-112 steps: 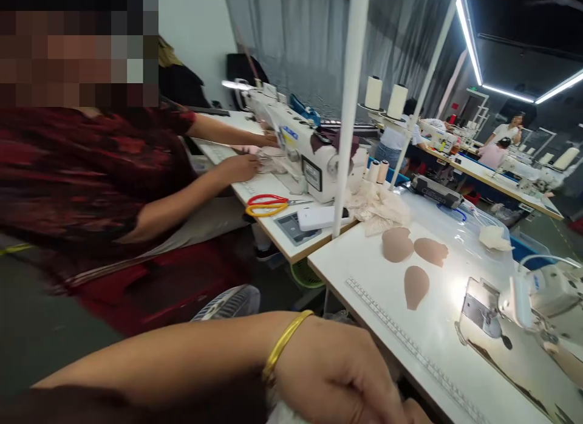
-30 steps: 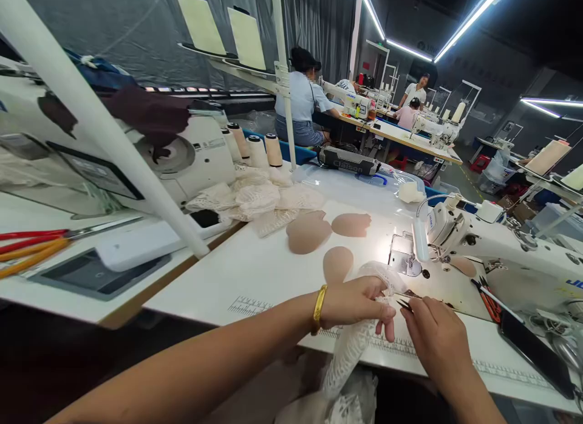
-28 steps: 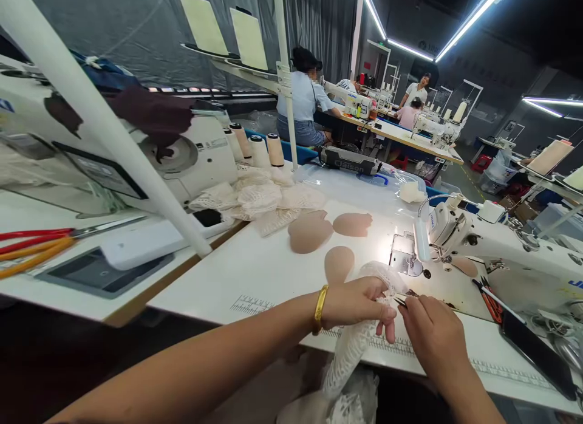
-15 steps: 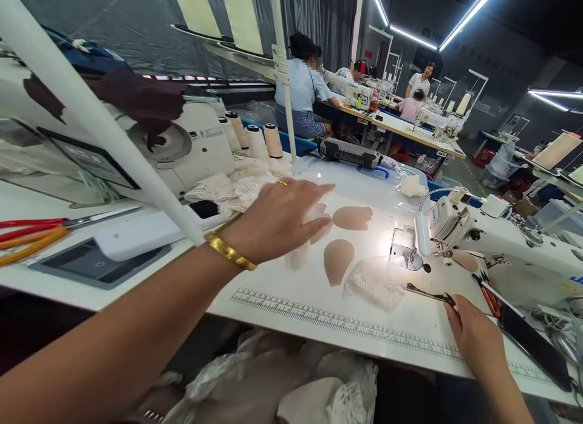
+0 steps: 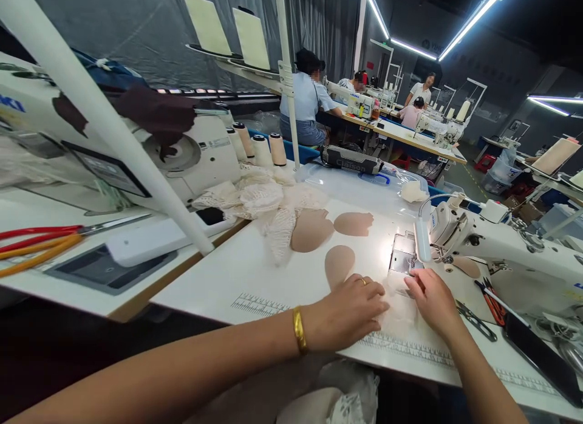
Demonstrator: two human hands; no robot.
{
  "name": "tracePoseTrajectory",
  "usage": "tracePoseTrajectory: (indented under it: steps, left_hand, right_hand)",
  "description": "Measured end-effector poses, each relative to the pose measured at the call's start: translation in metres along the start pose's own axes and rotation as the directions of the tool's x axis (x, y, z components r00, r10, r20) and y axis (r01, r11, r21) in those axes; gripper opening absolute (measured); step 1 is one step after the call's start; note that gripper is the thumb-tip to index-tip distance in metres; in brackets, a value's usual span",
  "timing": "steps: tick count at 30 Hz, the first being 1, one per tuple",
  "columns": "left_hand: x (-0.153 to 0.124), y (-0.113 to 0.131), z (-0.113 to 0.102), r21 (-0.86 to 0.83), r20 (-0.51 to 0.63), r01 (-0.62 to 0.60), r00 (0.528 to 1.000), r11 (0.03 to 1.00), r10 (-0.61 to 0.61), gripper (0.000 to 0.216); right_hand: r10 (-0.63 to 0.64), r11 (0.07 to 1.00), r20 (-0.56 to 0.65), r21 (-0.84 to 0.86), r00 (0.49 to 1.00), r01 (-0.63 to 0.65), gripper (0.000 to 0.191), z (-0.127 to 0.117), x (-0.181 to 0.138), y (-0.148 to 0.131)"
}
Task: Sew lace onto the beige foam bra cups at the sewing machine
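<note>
Both hands are flat on a small piece of white lace [image 5: 401, 305] lying on the table [image 5: 255, 272], close to its near edge and right in front of the sewing machine [image 5: 496, 248]. The left hand [image 5: 348, 311], with a gold bangle and a ring, presses down on the lace's left side with fingers spread, nothing clenched in its grip. The right hand [image 5: 432, 299] does the same on the right side, fingertips up by the needle plate [image 5: 403, 260], grip loose and holding nothing. A printed ruler [image 5: 268, 304] runs along the near edge under the wrists. Just past the lace sit three tan pads [image 5: 339, 263], and further back towards the left edge there's a heap of more lace [image 5: 259, 199] next to three thread cones [image 5: 262, 150]. Snips [image 5: 476, 321] lie on the table to the right of the right hand, not touched. Readable stuff: a dark gadget at the far edge says "Claison" [image 5: 350, 161], as far as I can make out. The neighbouring machine on the left shows blue letters "UKI" [image 5: 11, 103], cut off by the frame edge. Red and orange scissors [image 5: 40, 239] sit on that next table.
</note>
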State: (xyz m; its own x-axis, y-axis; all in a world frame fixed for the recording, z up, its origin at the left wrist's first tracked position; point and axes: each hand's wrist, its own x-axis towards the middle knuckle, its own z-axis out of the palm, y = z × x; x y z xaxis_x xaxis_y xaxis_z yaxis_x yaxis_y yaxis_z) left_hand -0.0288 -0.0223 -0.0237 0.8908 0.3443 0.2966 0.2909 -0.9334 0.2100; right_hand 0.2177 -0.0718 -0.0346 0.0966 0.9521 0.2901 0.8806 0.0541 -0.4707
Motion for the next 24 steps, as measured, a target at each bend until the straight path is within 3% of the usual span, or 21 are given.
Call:
tracePoseTrajectory:
  steps: [4,8,10,13,15,18,21,24]
  left_hand:
    - [-0.016,-0.038,-0.029,-0.044,-0.123,0.041,0.991,0.998,-0.046,0.047]
    - [-0.021,-0.080,-0.045,-0.014,0.079,0.117,0.990,0.993,-0.115,0.039]
    - [-0.018,-0.088,-0.045,-0.040,0.096,0.160,0.983,0.986,-0.155,0.029]
    - [-0.007,-0.079,-0.043,-0.184,-0.038,0.277,0.957,0.943,-0.289,0.024]
    - [0.003,-0.064,-0.047,-0.328,-0.019,0.341,0.930,0.881,-0.367,0.026]
    - [0.021,-0.042,-0.052,-0.491,0.202,0.364,0.932,0.792,-0.303,0.037]
    - [0.039,-0.030,-0.049,-0.576,0.424,0.405,0.891,0.710,-0.165,0.039]
    - [0.054,-0.028,-0.041,-0.563,0.495,0.465,0.852,0.683,-0.172,0.030]
  right_hand:
    - [0.001,0.997,0.014,0.077,1.000,-0.002,0.019,0.021,0.018,-0.001]
    - [0.048,0.976,-0.014,0.213,0.999,-0.044,0.022,0.026,0.012,0.001]
    - [0.093,0.950,-0.011,0.299,0.996,-0.085,0.023,0.023,0.007,0.003]
    - [0.137,0.885,0.040,0.443,0.990,-0.140,0.024,0.021,0.004,0.002]
    - [0.154,0.828,0.074,0.534,0.985,-0.169,0.026,0.021,0.005,0.001]
    - [0.169,0.747,0.103,0.636,0.980,-0.196,0.029,0.022,0.008,-0.001]
    - [0.173,0.687,0.115,0.698,0.978,-0.204,0.033,0.019,0.006,-0.004]
    - [0.176,0.647,0.117,0.734,0.977,-0.205,0.038,0.013,0.001,-0.006]
